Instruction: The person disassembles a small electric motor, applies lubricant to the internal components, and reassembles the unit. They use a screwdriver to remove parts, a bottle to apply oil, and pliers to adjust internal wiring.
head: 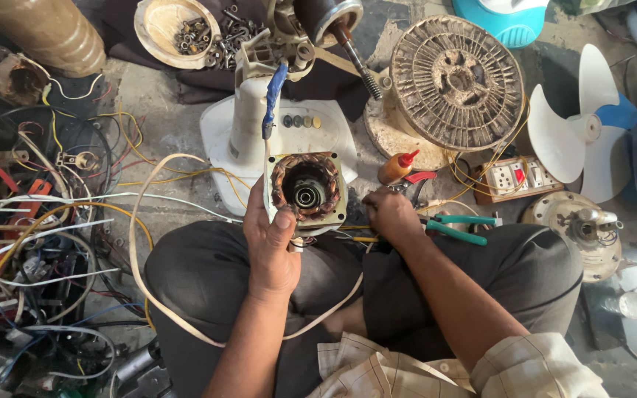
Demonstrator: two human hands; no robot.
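My left hand [270,247] grips a square fan motor stator [306,189] with copper windings and a round hole in the middle, held above my lap. My right hand [391,215] is down on the floor just right of the stator, fingers curled near a yellow-handled tool [363,239]; whether it grips that tool is hidden. Green-handled pliers [457,226] lie just right of that hand. A white fan base [248,121] with a blue wire stands right behind the stator.
A tangle of wires [38,228] fills the left. A bowl of screws [178,31] sits at the top. A round dusty grille [457,81], an orange oil bottle [396,168], a switch board [514,178], white fan blades [584,129] and another motor [580,228] lie to the right.
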